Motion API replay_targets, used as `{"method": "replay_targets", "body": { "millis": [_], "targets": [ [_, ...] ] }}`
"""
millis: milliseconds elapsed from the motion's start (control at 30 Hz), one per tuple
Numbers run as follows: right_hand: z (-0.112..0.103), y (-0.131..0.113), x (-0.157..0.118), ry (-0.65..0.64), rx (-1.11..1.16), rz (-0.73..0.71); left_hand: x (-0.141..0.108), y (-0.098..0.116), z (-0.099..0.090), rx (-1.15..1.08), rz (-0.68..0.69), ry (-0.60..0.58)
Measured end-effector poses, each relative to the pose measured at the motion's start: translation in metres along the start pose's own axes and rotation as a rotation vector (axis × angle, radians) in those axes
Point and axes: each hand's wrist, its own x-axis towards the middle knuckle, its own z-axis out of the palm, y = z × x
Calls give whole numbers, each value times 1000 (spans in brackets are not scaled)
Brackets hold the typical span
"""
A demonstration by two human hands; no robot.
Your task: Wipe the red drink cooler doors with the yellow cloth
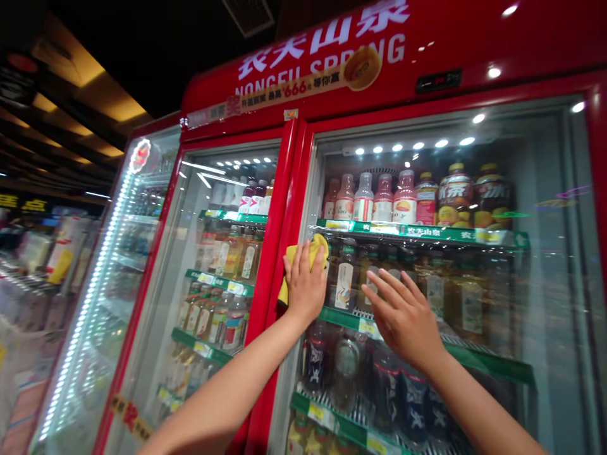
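My left hand [306, 284] presses a yellow cloth [321, 245] against the red door frame and the adjoining glass edge of a drinks fridge [291, 183]. Its fingers lie over the cloth, which bunches out above and below them. To the right, my right hand [401, 313] is held up with fingers apart and nothing in it. It is before the right glass door [550, 265]; whether it touches the glass I cannot tell. Behind this glass, bottles with red drinks [406, 196] stand on the top shelf and dark bottles on the shelves below.
Behind the left door stand more rows of bottles [232, 253]. Farther left is another glass-fronted cooler with a bright light strip [102, 253]. Blurred shop shelves [52, 272] fill the far left. A printed strip [294, 88] and a small display [439, 80] sit above the doors.
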Motion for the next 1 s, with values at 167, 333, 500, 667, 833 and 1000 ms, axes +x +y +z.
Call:
{"method": "replay_targets", "body": {
  "millis": [167,333,500,667,833,1000],
  "targets": [
    [2,4,-3,-9,-9,2,7,32,2,-12,91,44],
    [-14,18,-29,-44,-16,-102,-25,8,1,-86,364,69],
    [-31,44,-32,-8,-56,-19,29,25,9,-107,-71,143],
    [-33,41,-41,-43,-36,-22,21,74,7,-150,121,92],
    [-52,58,-60,-98,-70,-57,0,54,1,-162,315,15],
    [-66,76,-57,-55,-116,43,64,76,5,-166,-74,97]
  ]
}}
